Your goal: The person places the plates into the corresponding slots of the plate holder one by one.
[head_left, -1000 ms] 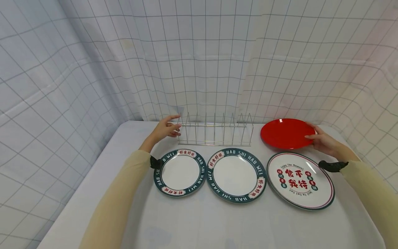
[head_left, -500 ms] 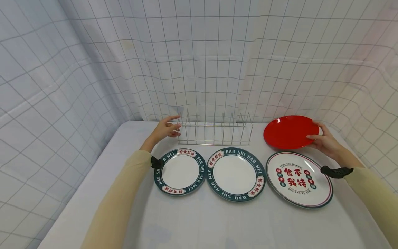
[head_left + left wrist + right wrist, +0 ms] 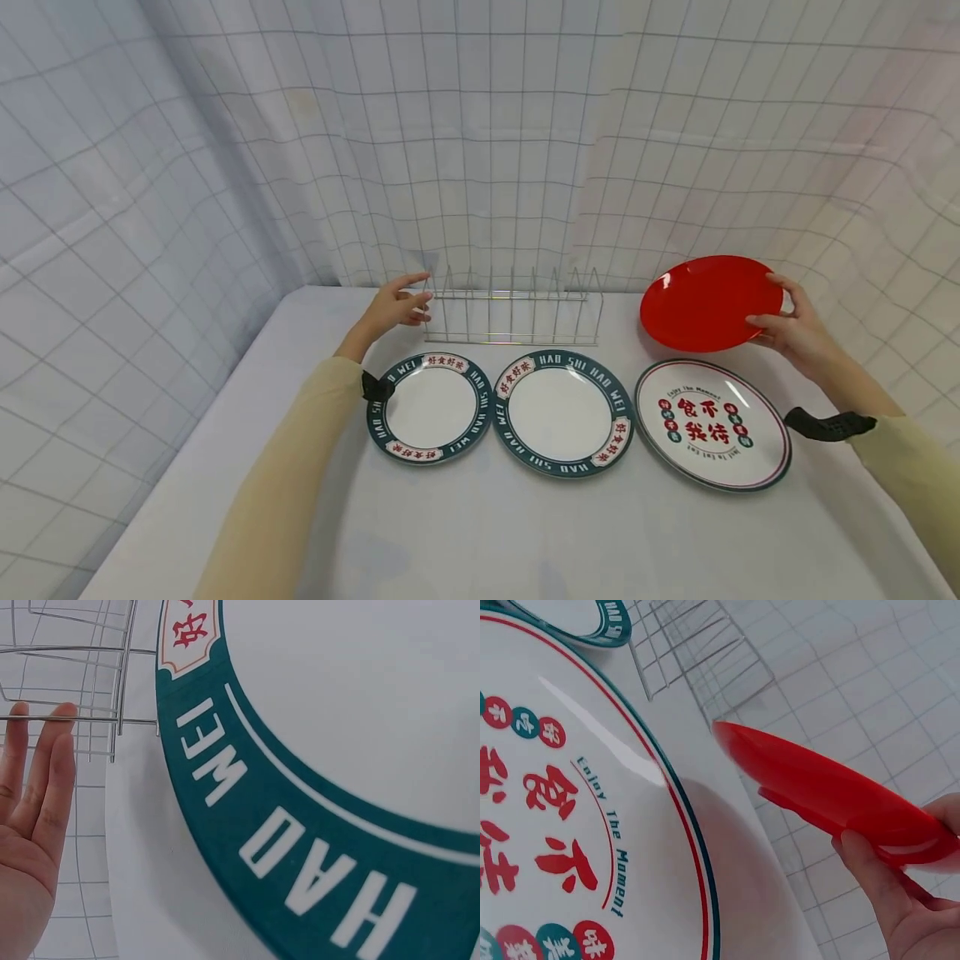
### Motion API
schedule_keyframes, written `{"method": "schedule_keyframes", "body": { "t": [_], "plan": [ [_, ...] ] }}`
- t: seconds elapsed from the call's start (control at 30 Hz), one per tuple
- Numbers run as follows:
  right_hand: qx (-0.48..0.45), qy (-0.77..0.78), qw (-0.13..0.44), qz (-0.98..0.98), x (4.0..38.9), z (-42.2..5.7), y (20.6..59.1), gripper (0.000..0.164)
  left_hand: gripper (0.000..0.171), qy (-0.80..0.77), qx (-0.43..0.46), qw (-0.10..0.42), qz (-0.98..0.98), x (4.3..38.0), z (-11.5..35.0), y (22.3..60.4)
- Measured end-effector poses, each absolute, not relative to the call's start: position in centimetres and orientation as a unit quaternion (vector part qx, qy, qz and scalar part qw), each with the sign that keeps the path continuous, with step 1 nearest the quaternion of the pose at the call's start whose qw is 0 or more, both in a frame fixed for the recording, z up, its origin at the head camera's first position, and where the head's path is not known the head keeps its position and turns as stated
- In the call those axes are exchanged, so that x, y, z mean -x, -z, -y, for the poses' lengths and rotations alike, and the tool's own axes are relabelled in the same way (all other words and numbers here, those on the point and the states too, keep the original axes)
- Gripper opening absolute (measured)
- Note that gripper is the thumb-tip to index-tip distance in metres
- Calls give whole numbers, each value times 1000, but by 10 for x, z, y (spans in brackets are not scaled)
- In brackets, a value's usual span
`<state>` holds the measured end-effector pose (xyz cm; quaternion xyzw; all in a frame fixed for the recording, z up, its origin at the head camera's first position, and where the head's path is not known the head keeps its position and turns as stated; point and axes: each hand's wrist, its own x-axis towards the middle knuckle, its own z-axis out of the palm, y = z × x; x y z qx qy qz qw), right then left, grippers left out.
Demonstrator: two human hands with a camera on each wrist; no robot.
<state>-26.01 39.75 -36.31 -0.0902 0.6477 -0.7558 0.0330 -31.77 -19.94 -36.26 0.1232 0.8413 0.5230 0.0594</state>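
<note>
My right hand (image 3: 802, 333) pinches the right rim of a red oval plate (image 3: 708, 302), thumb on its near face. In the right wrist view the red plate (image 3: 817, 784) is tilted and raised off the table, with a shadow beneath. My left hand (image 3: 390, 307) is at the left end of a wire dish rack (image 3: 517, 321), fingers fairly straight. In the left wrist view, its fingertips (image 3: 61, 712) touch the rack's wire (image 3: 90, 718). Nearest that hand lies a small white plate with a green lettered rim (image 3: 431, 408).
A larger green-rimmed plate (image 3: 562, 414) lies in the middle, and an oval white plate with red characters (image 3: 712, 425) lies to its right. All rest on a white table (image 3: 480, 533). Checked cloth (image 3: 487, 150) hangs behind the rack and along both sides.
My right hand has lifted the red plate up and slightly right, tilting its face toward me. The left hand stays at the rack. The view has shifted slightly.
</note>
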Motion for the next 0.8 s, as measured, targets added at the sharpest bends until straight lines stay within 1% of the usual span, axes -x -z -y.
{"method": "schedule_keyframes", "body": {
  "t": [0.17, 0.43, 0.67, 0.8],
  "plan": [
    [78, 730, 12, -678, 252, -389, 348, 65, 56, -524, -118, 57, -842, 321, 201, 368],
    [110, 702, -33, -703, 247, -375, 329, 67, 57, -508, -118, 43, -852, 337, 204, 387],
    [132, 719, -11, -683, 250, -353, 313, 65, 57, -515, -118, 49, -847, 332, 202, 380],
    [150, 735, 7, -661, 251, -333, 306, 62, 60, -524, -136, 31, -840, 338, 208, 390]
  ]
}}
